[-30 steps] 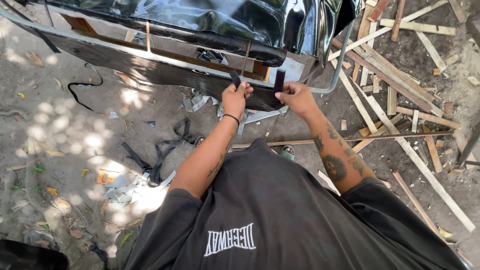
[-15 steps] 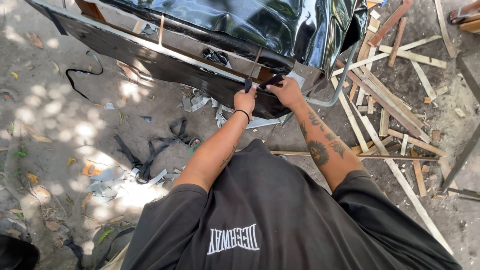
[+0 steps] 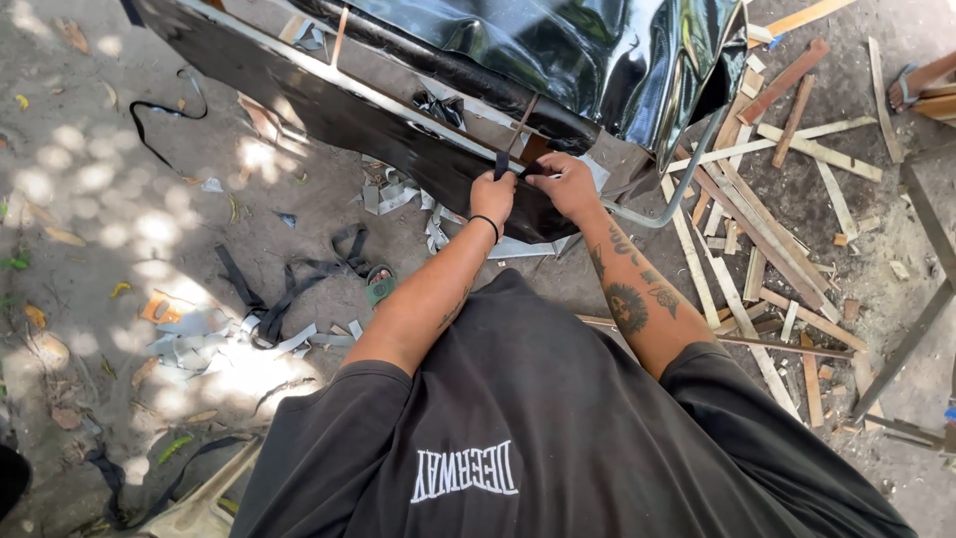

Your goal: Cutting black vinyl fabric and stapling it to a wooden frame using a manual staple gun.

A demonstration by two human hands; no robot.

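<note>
A long frame covered in glossy black sheet [image 3: 558,60] lies tilted across the top of the head view, its dark lower edge [image 3: 329,105] facing me. My left hand [image 3: 494,196] pinches a narrow black strap [image 3: 502,164] that runs down from the frame's edge. My right hand [image 3: 564,185] grips the same strap just to the right, fingers closed against the frame. Both hands are almost touching. A black band circles my left wrist.
Black straps [image 3: 289,289] and grey scraps [image 3: 189,334] litter the sandy ground at left. Loose wooden slats [image 3: 787,149] are piled at right. A bent metal rod [image 3: 687,179] curves off the frame's right end. A dark metal bar [image 3: 906,339] stands at far right.
My hands have drawn closer together on the strap and sit tighter against the frame's edge. The view has shifted, so the frame appears further left and higher.
</note>
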